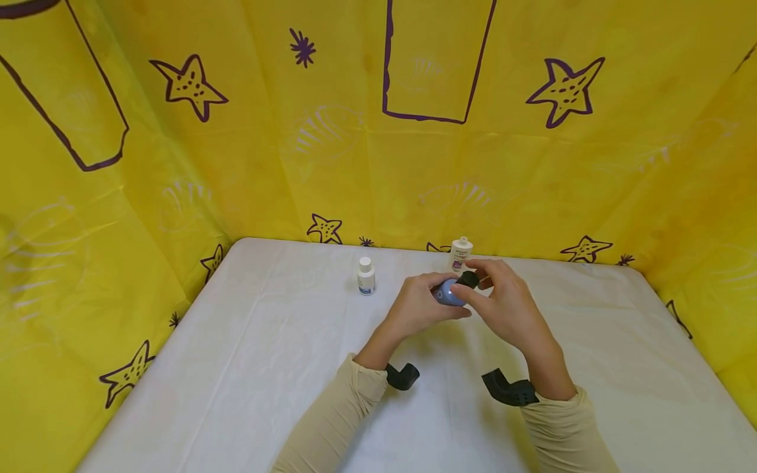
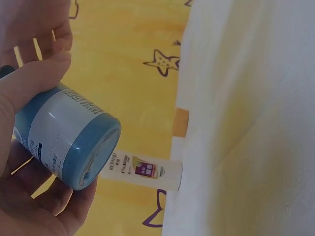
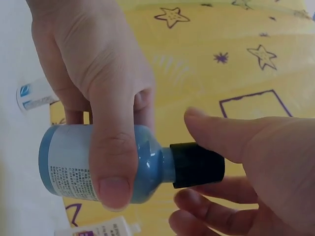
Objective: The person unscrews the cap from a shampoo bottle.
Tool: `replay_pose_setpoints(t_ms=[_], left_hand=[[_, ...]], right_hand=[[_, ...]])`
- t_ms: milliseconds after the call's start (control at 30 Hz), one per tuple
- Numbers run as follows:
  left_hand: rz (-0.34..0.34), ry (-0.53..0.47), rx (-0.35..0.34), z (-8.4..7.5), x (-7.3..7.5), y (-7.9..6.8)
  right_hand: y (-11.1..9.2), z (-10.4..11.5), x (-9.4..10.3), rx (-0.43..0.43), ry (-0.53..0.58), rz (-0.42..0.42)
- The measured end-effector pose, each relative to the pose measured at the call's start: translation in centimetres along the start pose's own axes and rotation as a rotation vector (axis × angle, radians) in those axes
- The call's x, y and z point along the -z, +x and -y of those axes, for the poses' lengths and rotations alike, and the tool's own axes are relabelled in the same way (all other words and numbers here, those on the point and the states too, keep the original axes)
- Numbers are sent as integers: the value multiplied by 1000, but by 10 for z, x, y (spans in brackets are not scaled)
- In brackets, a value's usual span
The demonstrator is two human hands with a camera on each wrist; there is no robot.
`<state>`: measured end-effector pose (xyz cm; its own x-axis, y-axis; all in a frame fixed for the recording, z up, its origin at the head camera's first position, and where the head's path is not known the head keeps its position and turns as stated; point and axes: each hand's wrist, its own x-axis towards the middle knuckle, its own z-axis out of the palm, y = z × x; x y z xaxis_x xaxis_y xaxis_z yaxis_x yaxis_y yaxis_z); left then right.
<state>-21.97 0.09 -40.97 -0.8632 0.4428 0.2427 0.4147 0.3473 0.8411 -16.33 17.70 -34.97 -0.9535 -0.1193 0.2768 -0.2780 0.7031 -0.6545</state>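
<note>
Fingers of the left hand (image 1: 416, 305) are clamped round a blue bottle (image 3: 148, 157) with a pale label, held tilted above the desk (image 1: 284, 355). From where I stand, the right hand (image 1: 513, 305) has its thumb on one side of the black cap (image 3: 198, 165) and its other fingers on the opposite side, pinching it; the cap sits on the bottle's neck. Just behind the hands, near the back edge, a cream bottle (image 1: 458, 255) with a purple patch on its label stands upright. A smaller white bottle (image 1: 367, 279) stands upright over to the person's left, apart from both hands. Yellow cloth (image 1: 367, 164) printed with starfish hangs behind.
</note>
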Motion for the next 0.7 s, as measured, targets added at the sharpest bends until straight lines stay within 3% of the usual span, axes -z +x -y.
replay_pose_setpoints(t_ms=[167,333,533,700], left_hand=[[12,5,10,-1,-1,0],[7,15,31,-2,0,0],[-67,8,85,-2,3,2],[-131,-8,78,-3,3,12]], right_hand=[[-1,1,1,-15,-42,-7],[-1,0,2,26,-24,-50],[1,-4,8,66,36,-249],[3,-14,17,-32,81,-371]])
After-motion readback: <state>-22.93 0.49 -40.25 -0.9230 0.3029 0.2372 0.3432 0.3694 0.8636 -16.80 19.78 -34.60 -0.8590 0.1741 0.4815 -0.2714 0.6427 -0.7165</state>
